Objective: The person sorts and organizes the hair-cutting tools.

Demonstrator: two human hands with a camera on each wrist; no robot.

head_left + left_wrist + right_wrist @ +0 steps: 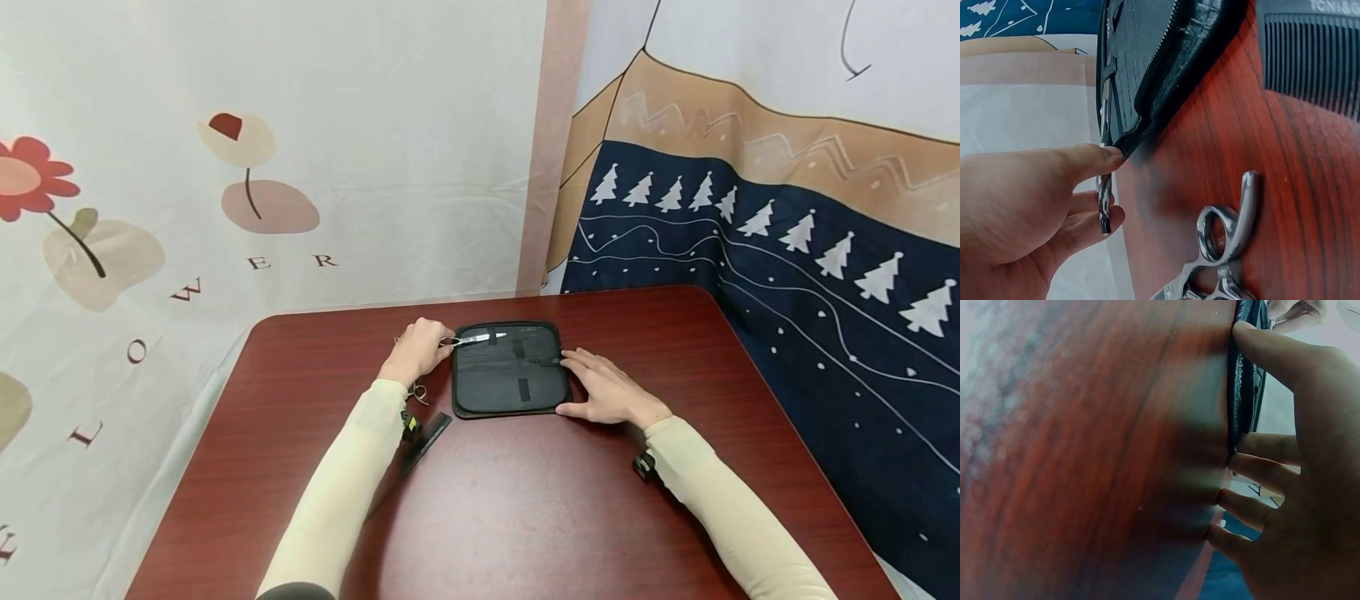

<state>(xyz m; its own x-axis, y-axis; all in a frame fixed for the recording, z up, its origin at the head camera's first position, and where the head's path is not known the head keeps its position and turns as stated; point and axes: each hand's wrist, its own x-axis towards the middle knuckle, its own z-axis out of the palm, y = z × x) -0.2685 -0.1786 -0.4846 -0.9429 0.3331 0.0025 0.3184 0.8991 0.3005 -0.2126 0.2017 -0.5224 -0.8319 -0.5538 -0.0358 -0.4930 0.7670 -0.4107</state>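
A black zip case (487, 379) lies unfolded on the table, with dark straps across its inside. At its far left corner, my left hand (420, 348) pinches the handle end of a pair of silver scissors (474, 339). Their blades lie under a small strap (1109, 67); the left wrist view shows them edge-on. My right hand (607, 389) rests at the case's right edge, thumb and fingers spread along the zip side. Other hairdressing scissors (1244, 215) lie on the table beneath my left wrist.
A black comb (1313, 53) lies on the reddish-brown table (525, 500) left of the case, partly hidden by my left forearm in the head view. Behind the table hang a pale flower-print curtain (420, 150) and a navy tree-print cloth (675, 242).
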